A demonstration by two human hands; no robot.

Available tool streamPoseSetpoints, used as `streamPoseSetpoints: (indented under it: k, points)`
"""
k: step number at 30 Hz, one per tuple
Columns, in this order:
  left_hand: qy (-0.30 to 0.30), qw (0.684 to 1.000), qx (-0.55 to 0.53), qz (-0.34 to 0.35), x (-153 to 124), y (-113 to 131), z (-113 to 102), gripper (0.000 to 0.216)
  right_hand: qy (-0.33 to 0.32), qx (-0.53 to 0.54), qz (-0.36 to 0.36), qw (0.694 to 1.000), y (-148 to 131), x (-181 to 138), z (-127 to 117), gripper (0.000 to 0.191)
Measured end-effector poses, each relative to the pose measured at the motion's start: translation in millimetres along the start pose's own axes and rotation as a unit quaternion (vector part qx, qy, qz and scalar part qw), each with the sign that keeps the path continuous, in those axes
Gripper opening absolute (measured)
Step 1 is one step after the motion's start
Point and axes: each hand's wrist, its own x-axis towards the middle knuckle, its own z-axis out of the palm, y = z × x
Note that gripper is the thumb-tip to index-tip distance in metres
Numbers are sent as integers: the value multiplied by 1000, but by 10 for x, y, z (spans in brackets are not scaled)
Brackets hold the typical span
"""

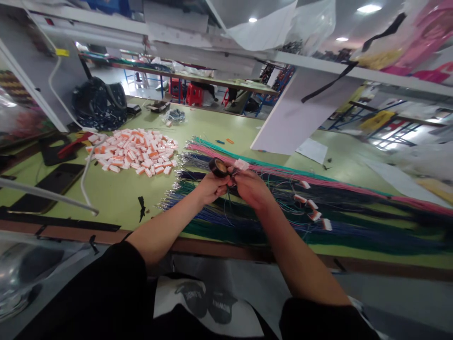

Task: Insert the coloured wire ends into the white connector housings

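Note:
My left hand [211, 187] is closed round a small roll of black tape [218, 167], held up over the bench. My right hand [250, 187] is closed on a white connector [241, 165] with thin wires running from it, right beside the tape roll. The two hands touch. Under them lie long bundles of coloured wires [318, 198] in pink, green, blue and black, spread across the green bench top [116, 198]. Several wired white connectors [311, 205] lie on the bundles to the right of my hands.
A heap of white and orange connectors [132, 151] lies at the back left. A dark coil of cable [97, 104] stands behind it. A white slanted panel [297, 113] rises at the back right, with papers [312, 150] beside it. Black flat pieces [53, 184] lie far left.

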Motion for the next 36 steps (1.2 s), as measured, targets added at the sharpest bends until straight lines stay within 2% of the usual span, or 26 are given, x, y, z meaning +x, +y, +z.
streamPoseSetpoints:
  k: [2,5,7,9,11,13,15,17,20,22,24,26,27,31,33,36]
  points:
    - [-9,999,27,43,-14,-12,20,37,49,19,24,998,-52,-3,19,25]
    - [-20,992,98,80,-38,20,28,27,117,-15,49,992,-109,-16,-19,29]
    - [-42,986,143,81,-52,65,21,20,140,-63,36,987,-143,-37,-71,29]
    - [-62,978,183,77,-62,104,14,16,144,-159,-10,977,-174,-63,-115,27]
    - [-52,970,227,70,-64,116,10,18,121,-288,-80,947,-193,-86,-137,23]
    - [-10,961,268,64,-56,100,10,19,86,-400,-135,903,-195,-102,-140,21]
    - [41,949,303,72,-43,70,7,16,51,-475,-156,865,-180,-115,-140,20]
    - [86,930,342,106,-32,43,2,10,5,-512,-146,846,-155,-127,-153,21]
    - [132,883,412,182,-27,13,-3,9,-51,-539,-105,834,-114,-135,-203,24]
    - [144,856,451,208,-32,-9,-2,11,-55,-558,-76,824,-96,-126,-236,24]
    - [148,841,476,209,-38,-34,0,11,-52,-578,-55,813,-91,-104,-244,24]
    - [144,838,487,200,-40,-56,0,12,-58,-612,-41,787,-99,-77,-216,23]
    - [140,840,487,193,-40,-64,-1,12,-60,-640,-36,765,-107,-65,-189,23]
    - [122,856,474,168,-26,-69,-19,5,-71,-756,-22,650,-129,-44,-48,28]
    - [135,856,472,161,-12,-72,-31,11,-73,-777,-7,625,-119,-48,13,30]
    - [181,864,449,139,27,-99,-53,24,-43,-791,4,610,-83,-81,100,33]
